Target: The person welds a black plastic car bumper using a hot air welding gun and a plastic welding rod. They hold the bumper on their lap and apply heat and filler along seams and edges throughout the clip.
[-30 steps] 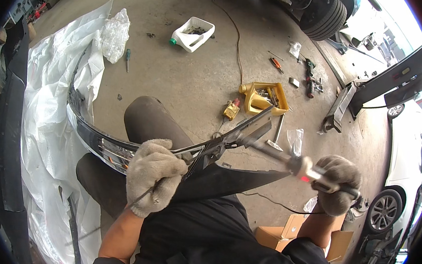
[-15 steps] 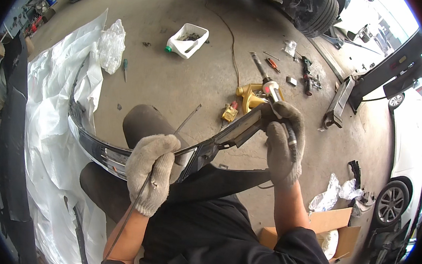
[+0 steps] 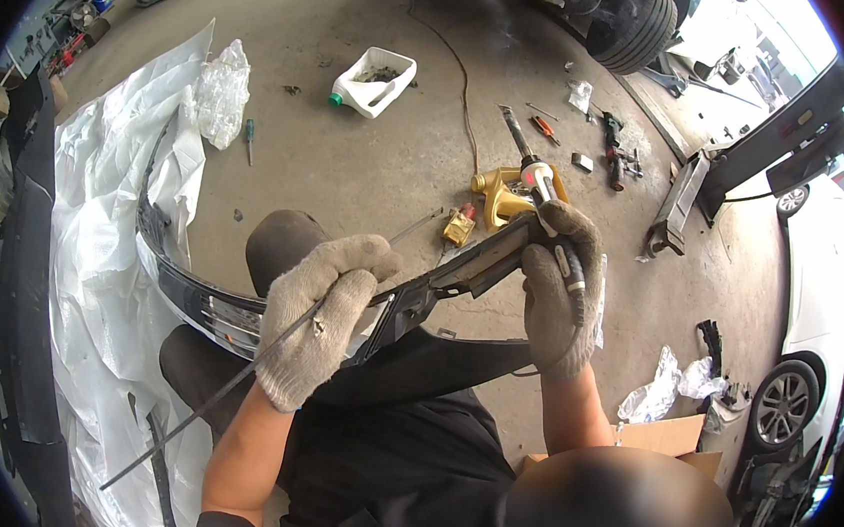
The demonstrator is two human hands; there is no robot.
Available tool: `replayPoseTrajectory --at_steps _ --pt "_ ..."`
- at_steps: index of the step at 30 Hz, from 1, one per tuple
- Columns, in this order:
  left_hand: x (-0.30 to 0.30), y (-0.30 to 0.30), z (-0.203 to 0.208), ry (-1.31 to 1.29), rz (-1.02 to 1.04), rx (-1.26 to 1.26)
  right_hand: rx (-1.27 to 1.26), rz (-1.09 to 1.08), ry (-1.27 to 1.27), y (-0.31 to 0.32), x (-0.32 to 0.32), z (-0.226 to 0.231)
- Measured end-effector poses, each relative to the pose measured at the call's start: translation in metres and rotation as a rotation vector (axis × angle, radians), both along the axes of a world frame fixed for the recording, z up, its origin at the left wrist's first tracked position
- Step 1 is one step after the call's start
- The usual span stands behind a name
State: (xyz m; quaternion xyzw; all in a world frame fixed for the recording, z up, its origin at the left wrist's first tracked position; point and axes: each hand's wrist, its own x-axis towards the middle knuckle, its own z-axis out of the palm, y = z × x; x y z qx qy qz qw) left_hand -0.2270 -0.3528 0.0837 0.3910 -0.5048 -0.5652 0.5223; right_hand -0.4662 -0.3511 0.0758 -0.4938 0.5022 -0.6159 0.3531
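Observation:
My left hand (image 3: 318, 310), in a knitted work glove, is closed around a long thin dark rod (image 3: 199, 403). One end of the rod slants toward the lower left, and the other sticks out past my fingers. My right hand (image 3: 563, 286), gloved too, grips what looks like a hot-air welding gun (image 3: 542, 181); its metal nozzle points away from me. Across my lap lies a black plastic car bumper (image 3: 413, 368) with a shiny grille strip (image 3: 208, 303) curving off to the left. The bumper's raised arm (image 3: 477, 263) ends close to my right hand.
A cut-open yellow canister (image 3: 496, 202) stands beyond the gun, beside a small yellow-red tool (image 3: 459, 225). Farther off are a cut white jug (image 3: 376, 81), screwdrivers and a power tool (image 3: 613, 150). White foam sheeting (image 3: 101, 266) covers the left floor; a carton (image 3: 663, 435) sits right.
My left hand has opened up its wrist and moved slightly right and upward. The rod has swung from steep to a flatter slant. My right hand has shifted slightly left with the gun.

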Motion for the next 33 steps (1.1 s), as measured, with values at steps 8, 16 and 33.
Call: replayPoseTrajectory --at_steps 8,16,33 --pt "-0.005 -0.011 -0.004 0.037 -0.121 0.001 -0.097 -0.022 0.076 0.0 -0.002 -0.002" --pt "-0.006 -0.013 0.0 -0.015 -0.214 -0.026 -0.089 -0.107 0.144 0.001 -0.008 -0.011" --pt "0.009 0.001 -0.002 -0.037 -0.219 -0.019 -0.099 0.001 -0.071 0.01 0.002 -0.011"
